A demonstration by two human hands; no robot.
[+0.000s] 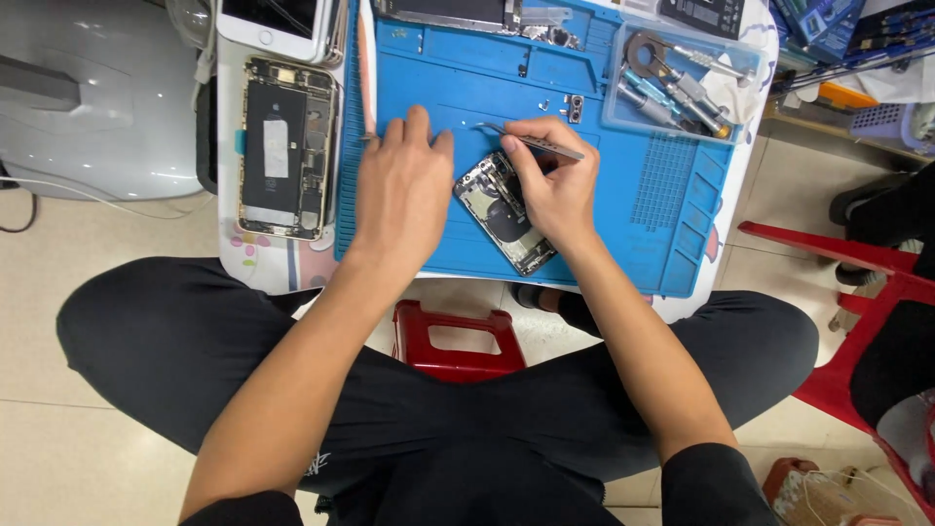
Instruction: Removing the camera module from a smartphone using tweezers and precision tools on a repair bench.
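An opened phone body (pixel 502 212) lies tilted on the blue repair mat (pixel 623 185), its inner parts showing. My right hand (pixel 550 180) rests over its upper end and grips thin metal tweezers (pixel 545 144), whose curved tips point left above the phone. My left hand (pixel 404 185) lies flat on the mat just left of the phone, fingers together, holding nothing. Tiny metal parts (pixel 573 105) sit on the mat just beyond my right hand.
A second opened phone (pixel 284 148) lies left of the mat, with a white phone (pixel 273 24) behind it. A clear tray of tools (pixel 677 83) stands at the mat's back right. A red stool (pixel 453 336) is under the table and a red chair (pixel 867 312) at right.
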